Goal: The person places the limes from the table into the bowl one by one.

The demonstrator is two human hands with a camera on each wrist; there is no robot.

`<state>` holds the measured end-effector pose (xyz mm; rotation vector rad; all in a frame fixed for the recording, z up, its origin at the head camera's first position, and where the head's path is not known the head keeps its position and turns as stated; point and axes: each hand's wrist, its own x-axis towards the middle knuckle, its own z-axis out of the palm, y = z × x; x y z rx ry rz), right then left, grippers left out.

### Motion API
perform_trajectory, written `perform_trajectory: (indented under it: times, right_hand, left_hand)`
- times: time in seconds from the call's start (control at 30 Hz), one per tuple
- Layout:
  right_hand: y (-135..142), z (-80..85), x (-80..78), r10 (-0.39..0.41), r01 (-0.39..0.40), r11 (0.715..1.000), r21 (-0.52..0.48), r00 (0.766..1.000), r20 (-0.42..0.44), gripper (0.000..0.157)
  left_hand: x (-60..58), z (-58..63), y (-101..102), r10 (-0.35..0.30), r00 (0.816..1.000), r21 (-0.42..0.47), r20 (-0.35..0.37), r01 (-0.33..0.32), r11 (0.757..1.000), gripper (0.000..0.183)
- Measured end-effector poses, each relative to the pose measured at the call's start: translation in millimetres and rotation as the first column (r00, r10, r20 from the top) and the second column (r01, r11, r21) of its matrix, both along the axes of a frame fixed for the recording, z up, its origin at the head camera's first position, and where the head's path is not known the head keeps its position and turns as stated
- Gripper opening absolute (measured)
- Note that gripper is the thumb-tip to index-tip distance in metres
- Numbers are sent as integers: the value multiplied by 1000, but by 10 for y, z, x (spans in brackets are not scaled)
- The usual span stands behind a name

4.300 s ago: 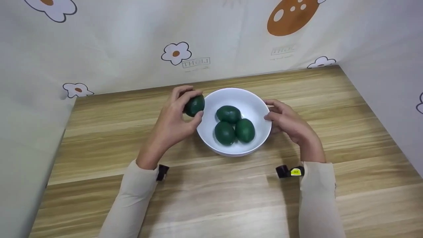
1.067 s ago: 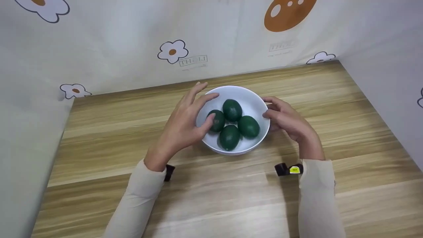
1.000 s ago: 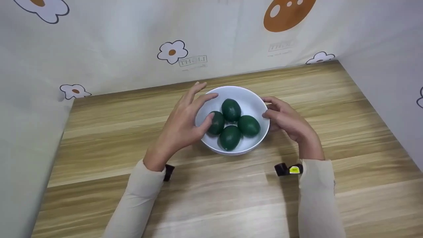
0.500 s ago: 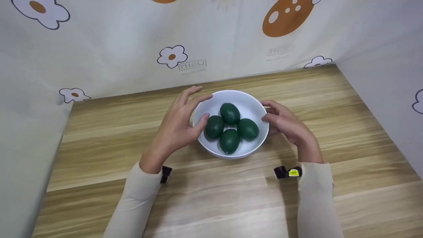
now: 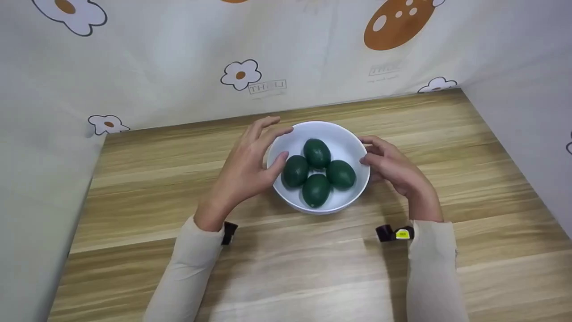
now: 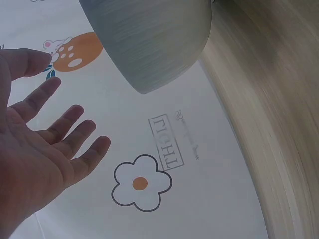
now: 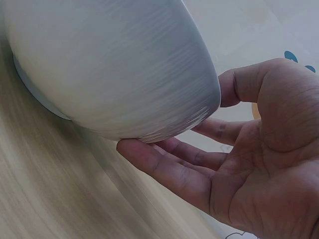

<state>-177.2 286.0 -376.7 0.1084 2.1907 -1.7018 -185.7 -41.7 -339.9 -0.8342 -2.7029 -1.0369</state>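
Note:
Several dark green avocados [image 5: 317,191] lie together in a white bowl [image 5: 318,211] on the table. At the bowl's left side my left hand [image 5: 245,167] hovers with fingers spread, thumb and index finger overlapping the rim in the head view. The left wrist view shows that hand [image 6: 42,144] holding nothing, apart from the bowl's outer wall [image 6: 154,45]. My right hand [image 5: 395,167] grips the right rim, thumb over the edge. In the right wrist view its fingers [image 7: 164,172] support the bowl's outside from below the rim.
The wood-grain table [image 5: 304,268] meets a pale cloth backdrop [image 5: 178,67] with flower prints close behind the bowl. Cloth side walls rise to the left and right. Black wrist cameras [image 5: 386,233] protrude inward from both sleeves.
An avocado that my left hand held beside the bowl now lies inside with the others. The left fingers have let go and spread. My right hand keeps its hold on the rim.

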Motion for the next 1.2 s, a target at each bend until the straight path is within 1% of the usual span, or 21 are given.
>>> perform_trajectory:
  times: [0.23,0.43,0.67,0.87,1.03,1.2]
  right_hand:
    - [-12,-28,4,9,-9,1000,3,1000,-1,60]
    - [-48,-4,-16,10,-10,1000,-5,1000,-17,59]
    - [-26,24,2,7,-7,1000,3,1000,-10,59]
    - [-14,51,9,19,-19,1000,8,1000,-24,57]
    - [-15,52,11,23,-23,1000,13,1000,-21,55]
    - [-15,34,19,11,-11,1000,7,1000,-16,54]
  left_hand:
    - [30,-1,-29,18,1000,-3,12,-18,1000,46]
    - [37,18,-64,24,1000,1,-12,-24,1000,46]
    - [41,29,-67,25,1000,-6,9,-25,1000,46]
    - [38,15,-72,23,1000,10,-3,-23,1000,46]
    - [44,-10,-61,23,999,1,23,-23,1000,47]
    - [52,-31,-58,23,999,-9,41,-23,1000,47]
